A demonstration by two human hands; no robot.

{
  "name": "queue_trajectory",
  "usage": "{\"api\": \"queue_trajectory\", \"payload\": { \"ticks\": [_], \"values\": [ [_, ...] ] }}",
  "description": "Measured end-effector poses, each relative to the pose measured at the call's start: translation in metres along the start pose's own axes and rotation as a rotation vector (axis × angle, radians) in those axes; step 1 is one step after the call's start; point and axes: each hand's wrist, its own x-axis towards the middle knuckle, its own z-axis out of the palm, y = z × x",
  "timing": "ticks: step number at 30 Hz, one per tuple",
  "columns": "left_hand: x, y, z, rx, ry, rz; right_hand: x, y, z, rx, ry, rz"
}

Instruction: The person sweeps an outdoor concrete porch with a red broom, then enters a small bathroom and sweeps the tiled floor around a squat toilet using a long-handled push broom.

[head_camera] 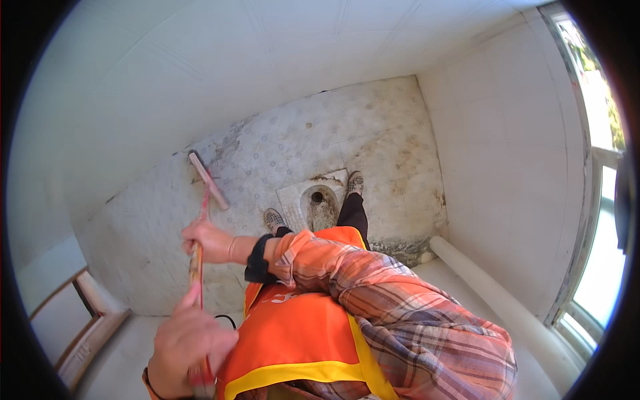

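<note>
A long-handled floor tool with a pale pinkish bar-shaped head (209,181) rests on the dirty patterned floor; whether it is a brush or a squeegee cannot be told. Its handle, red and worn wood-coloured, runs down towards me. My right hand (209,242), its arm crossing in front of my body, is closed around the handle's middle. Nearer to me, my left hand (187,340) is wrapped around the upper end of the handle and is blurred. A stained squat toilet pan (320,205) lies in the floor between my feet, to the right of the tool's head.
White walls surround the small room. A thick white pipe (480,280) runs along the right-hand side, below a window (595,260). A doorway or opening with a wooden frame (95,340) is at the lower left. Dark grime marks the floor's edges (400,251).
</note>
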Motion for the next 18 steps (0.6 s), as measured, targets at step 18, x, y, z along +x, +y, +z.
{"api": "queue_trajectory", "payload": {
  "ticks": [18],
  "values": [
    [0.236,0.089,0.112,-0.372,-0.892,0.525,-0.23,-0.111,-0.266,-0.931,1.323,0.473]
  ]
}}
